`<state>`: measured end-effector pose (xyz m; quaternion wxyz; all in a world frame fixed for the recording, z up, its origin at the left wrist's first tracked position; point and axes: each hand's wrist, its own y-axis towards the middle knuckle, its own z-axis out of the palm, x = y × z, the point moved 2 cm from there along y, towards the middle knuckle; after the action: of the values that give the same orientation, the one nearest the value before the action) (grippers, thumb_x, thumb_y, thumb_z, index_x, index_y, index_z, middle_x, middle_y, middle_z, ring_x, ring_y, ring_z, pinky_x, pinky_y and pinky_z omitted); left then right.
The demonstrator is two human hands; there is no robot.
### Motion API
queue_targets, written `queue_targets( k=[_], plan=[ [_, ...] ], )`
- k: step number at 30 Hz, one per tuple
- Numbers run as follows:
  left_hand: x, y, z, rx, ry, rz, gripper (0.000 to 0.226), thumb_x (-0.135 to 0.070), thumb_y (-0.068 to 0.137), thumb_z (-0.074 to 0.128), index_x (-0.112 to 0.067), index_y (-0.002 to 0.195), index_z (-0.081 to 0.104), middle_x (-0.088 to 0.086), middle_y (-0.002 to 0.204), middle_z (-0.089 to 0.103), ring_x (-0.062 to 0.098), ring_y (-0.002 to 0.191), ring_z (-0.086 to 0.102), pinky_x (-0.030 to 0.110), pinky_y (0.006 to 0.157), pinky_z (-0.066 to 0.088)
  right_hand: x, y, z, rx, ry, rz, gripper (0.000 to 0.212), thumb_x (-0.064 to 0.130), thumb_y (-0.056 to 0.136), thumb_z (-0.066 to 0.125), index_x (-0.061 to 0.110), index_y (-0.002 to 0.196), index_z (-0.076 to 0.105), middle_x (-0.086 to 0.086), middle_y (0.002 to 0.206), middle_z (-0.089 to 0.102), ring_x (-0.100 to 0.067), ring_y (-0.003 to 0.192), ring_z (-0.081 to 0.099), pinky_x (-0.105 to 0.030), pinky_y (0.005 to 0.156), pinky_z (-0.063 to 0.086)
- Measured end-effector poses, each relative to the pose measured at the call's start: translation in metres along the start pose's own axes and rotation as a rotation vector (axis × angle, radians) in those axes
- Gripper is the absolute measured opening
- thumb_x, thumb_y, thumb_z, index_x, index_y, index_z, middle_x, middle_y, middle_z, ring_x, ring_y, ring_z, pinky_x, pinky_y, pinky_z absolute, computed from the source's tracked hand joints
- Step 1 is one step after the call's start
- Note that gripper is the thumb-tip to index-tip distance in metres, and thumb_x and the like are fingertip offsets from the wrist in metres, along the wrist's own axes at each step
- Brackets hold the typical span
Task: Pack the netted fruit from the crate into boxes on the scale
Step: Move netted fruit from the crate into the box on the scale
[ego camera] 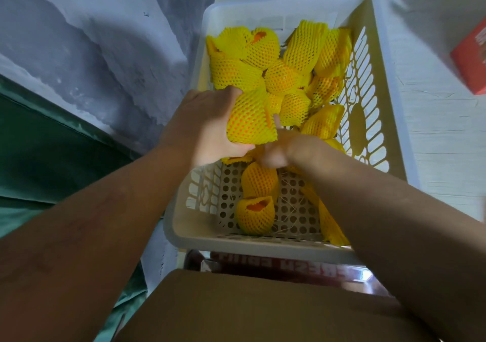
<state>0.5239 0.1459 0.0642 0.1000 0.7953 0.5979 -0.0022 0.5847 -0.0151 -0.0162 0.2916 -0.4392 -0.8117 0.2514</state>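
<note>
Presently: left hand (203, 128), grip curled round one netted fruit (248, 119), held above the crate (200, 210) middle. Right hand (278, 152) blurred just beside it, over more fruit; its grip cannot be told. Remaining netted fruit (284, 75) heaped toward crate's far end, two near the near wall. Red box (470, 57) at right on white surface. Grey wall at left.

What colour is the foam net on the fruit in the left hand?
Yellow net, orange fruit showing through; head view.
</note>
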Motion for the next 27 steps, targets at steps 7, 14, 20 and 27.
queue_targets(
  k=[7,14,20,27],
  plan=[
    [0.000,0.005,0.004,0.015,-0.013,-0.015,0.089,-0.072,0.068,0.080,-0.011,0.126,0.053,0.010,0.112,0.068,0.038,0.100,0.066,0.047,0.087,0.046,-0.008,0.009,-0.001,-0.136,0.041,0.072,0.097,0.066,0.088,0.066,0.032,0.164,0.017,-0.004,0.169,0.023,-0.037,0.154,0.024,-0.055,0.123,0.022],
    [0.001,0.004,0.004,-0.025,-0.014,-0.016,0.078,-0.070,0.066,0.081,-0.014,0.112,0.052,0.006,0.096,0.067,0.037,0.087,0.066,0.037,0.076,0.037,-0.015,-0.001,-0.023,-0.187,0.192,0.157,0.099,0.059,0.080,0.077,0.013,0.157,0.036,-0.017,0.158,0.031,-0.045,0.146,0.031,-0.052,0.114,0.035],
    [0.001,0.003,0.001,-0.009,-0.027,-0.024,0.081,-0.073,0.067,0.079,-0.016,0.117,0.052,0.006,0.103,0.069,0.036,0.093,0.067,0.042,0.083,0.046,-0.035,-0.004,-0.040,-0.279,0.081,0.214,0.084,0.045,0.080,0.083,0.018,0.150,0.043,-0.020,0.149,0.043,-0.046,0.138,0.044,-0.050,0.104,0.045],
    [0.001,0.003,0.004,0.024,-0.001,-0.010,0.081,-0.072,0.070,0.079,-0.014,0.120,0.053,0.009,0.106,0.069,0.038,0.097,0.067,0.047,0.087,0.049,-0.021,-0.003,-0.021,-0.104,-0.059,0.181,0.086,0.040,0.086,0.081,0.020,0.156,0.036,-0.014,0.156,0.039,-0.044,0.146,0.037,-0.055,0.113,0.037]
  ],
)
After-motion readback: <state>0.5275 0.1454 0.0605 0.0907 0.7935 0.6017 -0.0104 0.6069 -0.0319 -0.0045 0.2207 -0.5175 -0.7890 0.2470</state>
